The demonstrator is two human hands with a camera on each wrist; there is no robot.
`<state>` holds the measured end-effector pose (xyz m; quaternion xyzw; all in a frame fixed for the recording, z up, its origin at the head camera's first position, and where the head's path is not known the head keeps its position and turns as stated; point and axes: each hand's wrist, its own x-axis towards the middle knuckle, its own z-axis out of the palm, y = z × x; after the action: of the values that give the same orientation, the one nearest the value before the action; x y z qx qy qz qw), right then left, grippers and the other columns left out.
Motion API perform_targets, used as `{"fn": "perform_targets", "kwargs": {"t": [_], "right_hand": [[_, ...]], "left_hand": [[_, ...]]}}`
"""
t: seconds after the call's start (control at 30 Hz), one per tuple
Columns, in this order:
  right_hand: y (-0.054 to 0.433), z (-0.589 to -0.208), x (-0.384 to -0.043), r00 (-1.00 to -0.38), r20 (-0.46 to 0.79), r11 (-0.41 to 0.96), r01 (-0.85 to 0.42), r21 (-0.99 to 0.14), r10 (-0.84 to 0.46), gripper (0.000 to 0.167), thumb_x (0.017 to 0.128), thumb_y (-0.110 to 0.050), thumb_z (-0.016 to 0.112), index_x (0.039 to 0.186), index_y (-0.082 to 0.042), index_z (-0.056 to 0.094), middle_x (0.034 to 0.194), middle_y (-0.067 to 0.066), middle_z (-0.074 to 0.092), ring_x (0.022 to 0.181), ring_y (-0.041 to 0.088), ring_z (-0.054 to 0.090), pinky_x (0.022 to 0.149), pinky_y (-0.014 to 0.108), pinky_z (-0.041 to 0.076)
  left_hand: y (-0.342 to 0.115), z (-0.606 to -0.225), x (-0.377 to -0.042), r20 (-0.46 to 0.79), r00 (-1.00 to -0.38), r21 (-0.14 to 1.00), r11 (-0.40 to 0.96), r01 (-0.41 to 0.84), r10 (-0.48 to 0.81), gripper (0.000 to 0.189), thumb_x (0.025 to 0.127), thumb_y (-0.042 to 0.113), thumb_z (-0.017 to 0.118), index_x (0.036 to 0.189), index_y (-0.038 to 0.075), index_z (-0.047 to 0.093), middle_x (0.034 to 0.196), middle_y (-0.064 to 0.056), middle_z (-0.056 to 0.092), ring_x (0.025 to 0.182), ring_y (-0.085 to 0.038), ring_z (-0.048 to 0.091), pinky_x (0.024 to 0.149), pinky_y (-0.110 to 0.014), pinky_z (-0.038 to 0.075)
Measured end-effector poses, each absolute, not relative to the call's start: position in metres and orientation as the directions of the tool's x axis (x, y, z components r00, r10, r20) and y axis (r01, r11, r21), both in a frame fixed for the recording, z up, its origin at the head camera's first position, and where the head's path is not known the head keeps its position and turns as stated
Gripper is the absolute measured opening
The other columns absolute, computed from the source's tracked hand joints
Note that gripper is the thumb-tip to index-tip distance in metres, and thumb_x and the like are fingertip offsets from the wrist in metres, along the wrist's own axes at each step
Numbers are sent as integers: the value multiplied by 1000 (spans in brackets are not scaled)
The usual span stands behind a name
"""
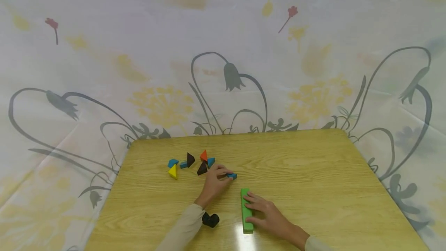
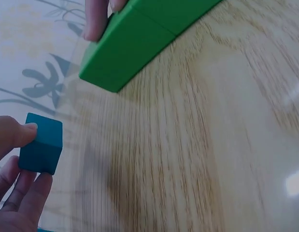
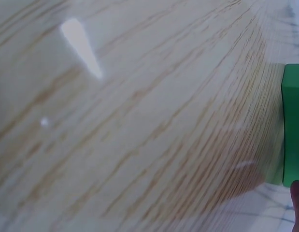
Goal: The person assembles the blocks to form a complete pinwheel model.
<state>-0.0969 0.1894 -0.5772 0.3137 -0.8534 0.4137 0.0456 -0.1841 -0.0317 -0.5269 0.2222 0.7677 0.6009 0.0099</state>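
Between the thumb and fingers of my left hand (image 1: 215,183) I pinch a small blue block (image 1: 232,176); in the left wrist view the blue block (image 2: 41,143) shows flat, angled faces. It is held over the wooden table, left of and beyond a long green bar (image 1: 246,210). A seam crosses the green bar (image 2: 139,38) in the left wrist view. My right hand (image 1: 268,214) lies at the bar's right side, its spread fingers touching the top. Only part of the green bar (image 3: 294,125) and a fingertip appear in the right wrist view.
Left of my left hand lie several loose blocks: yellow (image 1: 173,172), black (image 1: 190,160), orange-red (image 1: 204,155) and blue (image 1: 172,162). A black object (image 1: 210,220) sits by my left sleeve. The wooden table (image 1: 313,173) meets a flower-patterned cloth (image 1: 223,30) behind.
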Motion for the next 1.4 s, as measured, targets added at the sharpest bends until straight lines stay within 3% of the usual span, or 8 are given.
{"fn": "perform_targets", "kwargs": {"t": [0.33,0.57,0.8,1.0,1.1,1.27,1.4], "right_hand": [[190,-572,-97,-810,287,468,-542,-698,-512,47,84,-33,69,118,0,65,137,8,51,130,34,41,98,48,41],[190,-574,-97,-793,324,461,-576,-675,-517,46,85,-31,69,117,1,65,135,11,53,127,36,43,97,47,43],[191,-577,-98,-777,359,453,-604,-656,-517,45,84,-29,70,116,2,66,133,12,54,125,36,45,96,45,44],[191,-578,-98,-768,364,439,-613,-657,-527,46,85,-28,69,118,3,64,133,14,54,125,38,44,97,44,44],[191,-577,-98,-766,365,437,-615,-657,-530,46,85,-28,69,118,4,64,133,15,54,125,39,44,96,44,44],[190,-576,-99,-759,375,430,-624,-653,-532,46,84,-27,70,117,5,64,133,16,54,124,41,44,96,45,45],[190,-577,-99,-759,376,432,-625,-650,-532,46,84,-27,70,117,5,64,133,16,54,124,41,44,96,45,45]], "left_hand": [[-21,-517,-180,241,-875,918,193,346,420,17,86,-5,64,102,-12,67,107,-30,52,99,-46,54,89,-51,49],[-13,-529,-183,233,-859,922,178,344,457,16,86,-4,65,100,-12,67,104,-27,53,99,-44,54,90,-50,48],[-9,-558,-191,198,-851,918,212,334,486,15,86,4,68,100,-1,71,106,-14,55,100,-31,57,89,-36,51],[-8,-566,-191,164,-840,917,234,323,517,15,87,7,69,100,2,73,106,-6,56,101,-24,57,88,-29,50],[-8,-561,-188,152,-837,921,232,313,526,14,87,5,68,99,0,72,107,-8,56,101,-22,56,88,-26,50],[-8,-543,-180,141,-833,922,235,307,535,12,87,-3,65,96,-7,71,106,-19,56,101,-32,56,87,-28,51],[-8,-557,-185,129,-828,917,252,309,546,13,88,1,65,99,-3,72,105,-14,56,101,-31,57,87,-27,51]]}}
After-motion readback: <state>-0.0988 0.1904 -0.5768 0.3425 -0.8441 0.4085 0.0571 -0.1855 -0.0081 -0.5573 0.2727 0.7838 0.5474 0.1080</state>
